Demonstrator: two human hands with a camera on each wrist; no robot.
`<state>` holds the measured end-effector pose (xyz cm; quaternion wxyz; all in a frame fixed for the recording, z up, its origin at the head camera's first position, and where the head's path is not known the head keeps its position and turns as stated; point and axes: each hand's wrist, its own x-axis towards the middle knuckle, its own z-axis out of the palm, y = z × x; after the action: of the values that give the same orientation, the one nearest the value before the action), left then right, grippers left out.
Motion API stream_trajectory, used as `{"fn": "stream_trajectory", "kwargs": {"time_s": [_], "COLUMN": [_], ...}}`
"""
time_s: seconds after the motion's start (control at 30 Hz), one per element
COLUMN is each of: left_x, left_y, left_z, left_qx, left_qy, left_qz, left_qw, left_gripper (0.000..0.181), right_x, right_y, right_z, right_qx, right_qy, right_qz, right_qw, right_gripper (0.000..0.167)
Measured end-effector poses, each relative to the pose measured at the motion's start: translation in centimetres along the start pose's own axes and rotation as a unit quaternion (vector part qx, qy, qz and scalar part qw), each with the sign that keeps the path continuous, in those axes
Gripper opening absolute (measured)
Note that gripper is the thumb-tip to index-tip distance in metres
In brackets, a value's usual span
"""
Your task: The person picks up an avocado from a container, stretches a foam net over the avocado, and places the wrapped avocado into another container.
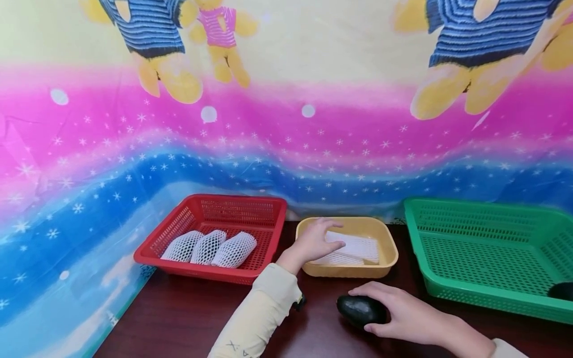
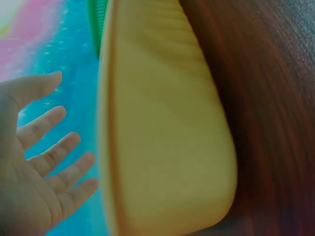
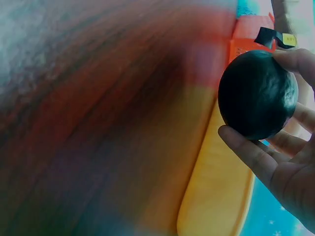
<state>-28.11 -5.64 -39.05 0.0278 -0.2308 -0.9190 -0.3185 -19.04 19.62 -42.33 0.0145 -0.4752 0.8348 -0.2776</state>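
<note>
My right hand (image 1: 407, 313) grips a dark, smooth avocado (image 1: 361, 310) above the brown table, thumb on one side and fingers on the other. In the right wrist view the avocado (image 3: 256, 96) shows its rounded end between the fingertips. My left hand (image 1: 315, 241) reaches over the yellow tray (image 1: 346, 271) with fingers spread and nothing in its grasp. White foam net sleeves (image 1: 358, 247) lie flat in that tray, partly covered by the left hand. In the left wrist view the left hand (image 2: 44, 157) has its fingers apart beside the tray's outer wall (image 2: 167, 123).
A red basket (image 1: 201, 271) at the left holds three netted white bundles (image 1: 235, 250). To the right stands a green basket (image 1: 483, 297), with a dark avocado-like thing (image 1: 560, 291) in its near right corner. A patterned cloth (image 1: 286, 149) hangs behind the table (image 1: 179, 318).
</note>
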Motion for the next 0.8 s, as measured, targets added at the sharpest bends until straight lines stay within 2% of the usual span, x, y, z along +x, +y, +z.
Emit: {"fn": "stream_trajectory", "kwargs": {"time_s": [0.13,0.37,0.67,0.8], "left_x": [0.6,1.5,2.2,2.4], "left_y": [-0.2,-0.3,-0.7,-0.8], "left_z": [0.9,2.0,3.1,3.3], "left_qx": [0.013,0.049,0.086,0.096], "left_qy": [-0.009,-0.037,-0.076,-0.071], "left_qz": [-0.012,-0.029,-0.061,-0.057], "left_qw": [0.9998,0.9977,0.9915,0.9911], "left_gripper": [0.052,0.055,0.054,0.048], "right_x": [0.6,1.0,1.2,1.2], "right_y": [0.1,0.4,0.4,0.3], "right_z": [0.3,0.9,1.4,1.5], "right_qx": [0.006,-0.007,-0.006,-0.019], "right_qy": [-0.018,-0.017,-0.012,-0.001], "right_qz": [0.009,0.006,-0.001,-0.006], "right_qw": [0.9998,0.9998,0.9999,0.9998], "right_gripper": [0.052,0.053,0.052,0.053]}}
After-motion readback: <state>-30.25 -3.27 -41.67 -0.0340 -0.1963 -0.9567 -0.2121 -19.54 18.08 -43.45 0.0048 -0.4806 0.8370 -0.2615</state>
